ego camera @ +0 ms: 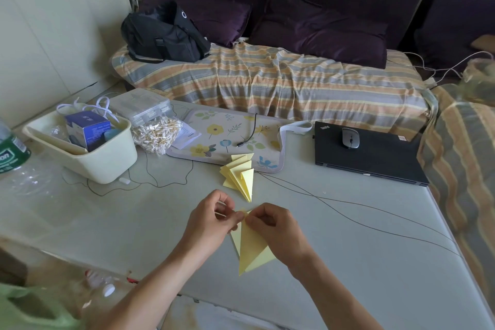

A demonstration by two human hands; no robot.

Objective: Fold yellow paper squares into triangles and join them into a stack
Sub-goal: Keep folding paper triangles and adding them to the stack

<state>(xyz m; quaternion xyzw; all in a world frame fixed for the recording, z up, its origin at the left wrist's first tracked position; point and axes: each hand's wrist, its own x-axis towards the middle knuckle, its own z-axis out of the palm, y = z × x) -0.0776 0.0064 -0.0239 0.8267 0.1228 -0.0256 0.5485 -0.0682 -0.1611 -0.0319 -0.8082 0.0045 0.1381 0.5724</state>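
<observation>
A folded yellow paper piece (250, 249) hangs point-down just above the pale table, in the lower middle of the view. My left hand (211, 218) pinches its top edge from the left. My right hand (273, 228) pinches the same top edge from the right, fingertips almost touching the left ones. The paper's upper part is hidden behind my fingers. Farther back on the table lies a stack of joined yellow triangles (239, 175), fanned out, apart from both hands.
A cream tub (107, 163) with a blue box stands at left, a bag of cotton swabs (158, 136) beside it. A floral mat (214, 139) lies behind the stack. A black laptop (375, 161) with a mouse sits at right. Thin cables (348, 211) cross the table.
</observation>
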